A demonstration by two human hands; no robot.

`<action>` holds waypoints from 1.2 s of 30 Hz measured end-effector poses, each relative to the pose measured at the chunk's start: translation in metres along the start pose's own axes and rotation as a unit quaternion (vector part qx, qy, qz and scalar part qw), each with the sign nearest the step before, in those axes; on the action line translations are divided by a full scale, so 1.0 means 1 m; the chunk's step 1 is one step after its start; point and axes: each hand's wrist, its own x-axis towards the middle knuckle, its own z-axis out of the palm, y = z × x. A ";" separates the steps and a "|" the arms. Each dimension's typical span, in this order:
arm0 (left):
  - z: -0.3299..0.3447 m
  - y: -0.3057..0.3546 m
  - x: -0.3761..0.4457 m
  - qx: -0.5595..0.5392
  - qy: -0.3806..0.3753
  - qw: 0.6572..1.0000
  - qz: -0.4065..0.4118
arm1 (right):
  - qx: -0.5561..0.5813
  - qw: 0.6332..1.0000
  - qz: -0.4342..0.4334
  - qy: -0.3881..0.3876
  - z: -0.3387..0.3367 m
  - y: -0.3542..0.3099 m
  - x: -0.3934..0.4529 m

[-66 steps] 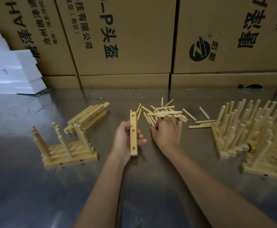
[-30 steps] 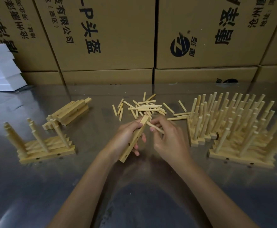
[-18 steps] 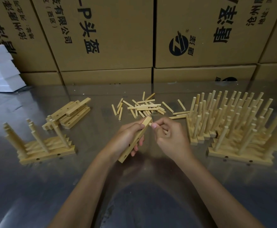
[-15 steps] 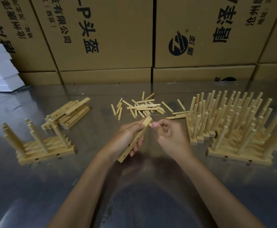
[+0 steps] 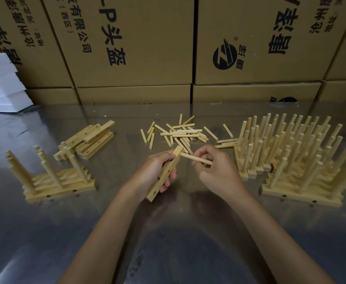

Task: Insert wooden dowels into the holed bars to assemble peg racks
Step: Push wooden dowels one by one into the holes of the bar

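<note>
Dim, sheen on table, wide-angle warp

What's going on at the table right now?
A person is building peg racks. The left hand grips a holed bar tilted above the table, while the right hand pinches a dowel with its tip at the bar's upper end, not visibly seated yet. Loose dowels lie just beyond the hands, spare bars are stacked to the left, and finished racks stand on the right, with a few more on the left.
</note>
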 end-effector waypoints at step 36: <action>-0.030 -0.003 0.008 -0.262 0.123 0.954 -0.076 | -0.183 0.983 -0.004 0.021 0.030 0.000 0.008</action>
